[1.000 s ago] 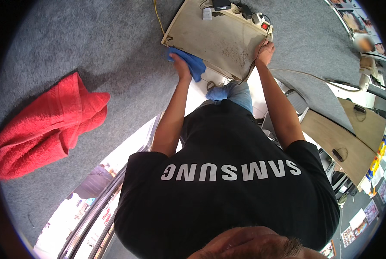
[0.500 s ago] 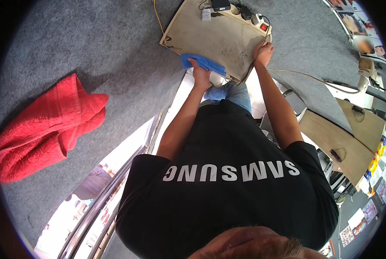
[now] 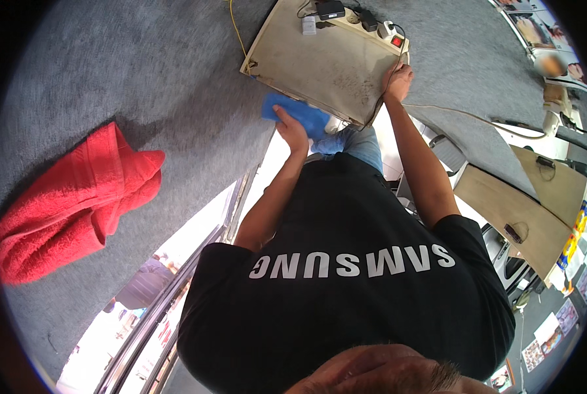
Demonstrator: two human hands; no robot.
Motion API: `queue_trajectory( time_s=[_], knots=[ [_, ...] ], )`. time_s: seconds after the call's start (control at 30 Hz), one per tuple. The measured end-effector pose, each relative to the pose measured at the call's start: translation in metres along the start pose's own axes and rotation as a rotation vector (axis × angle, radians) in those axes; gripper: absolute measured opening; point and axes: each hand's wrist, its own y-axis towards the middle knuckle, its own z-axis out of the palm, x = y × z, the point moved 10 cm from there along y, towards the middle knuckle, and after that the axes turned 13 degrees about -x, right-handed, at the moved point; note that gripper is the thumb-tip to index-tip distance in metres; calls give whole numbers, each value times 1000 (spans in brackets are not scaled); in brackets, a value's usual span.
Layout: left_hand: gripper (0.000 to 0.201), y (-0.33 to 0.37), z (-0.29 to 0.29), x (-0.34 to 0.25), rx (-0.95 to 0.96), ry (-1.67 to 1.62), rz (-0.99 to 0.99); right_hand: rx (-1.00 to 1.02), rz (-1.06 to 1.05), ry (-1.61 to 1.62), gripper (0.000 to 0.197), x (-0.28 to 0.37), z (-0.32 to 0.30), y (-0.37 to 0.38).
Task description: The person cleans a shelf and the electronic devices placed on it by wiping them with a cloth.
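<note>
My left hand (image 3: 293,133) is closed on a blue cloth (image 3: 314,118), thumb on top, just below the near left edge of a worn beige board (image 3: 293,62). At the board's right edge my right hand (image 3: 397,82) grips the rim, its fingers partly hidden. A dark cable (image 3: 384,98) runs down past that hand. Along the board's far side lies a white power strip (image 3: 352,18) with plugs and a red switch (image 3: 397,41). A black adapter (image 3: 331,9) and a small white block (image 3: 308,25) are beside it.
A crumpled red towel (image 3: 77,203) lies on grey carpet-like covering (image 3: 175,59) at left. A yellow cable (image 3: 236,33) reaches the board's left corner. At right are beige panels (image 3: 513,217) with dark handles and a pale cable (image 3: 464,113). A metal rail (image 3: 155,302) runs at lower left.
My left hand has drawn the blue cloth down and left, away from the board's edge, and the cloth is now flatter. My right hand keeps its grip.
</note>
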Motion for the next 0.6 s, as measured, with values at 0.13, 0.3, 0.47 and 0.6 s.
queue_trajectory(
  time_s=[0.13,0.3,0.47,0.6],
  knots=[
    [70,9,-13,-50,4,-92,260,15,-9,30,45,6,1,-5],
    [54,7,36,-149,114,319,811,23,32,25,47,9,-4,-6],
    [55,-13,97,-111,254,812,1184,28,43,43,47,13,-6,-8],
    [66,-56,92,-72,278,742,1400,52,63,42,49,10,-2,-9]
  ],
)
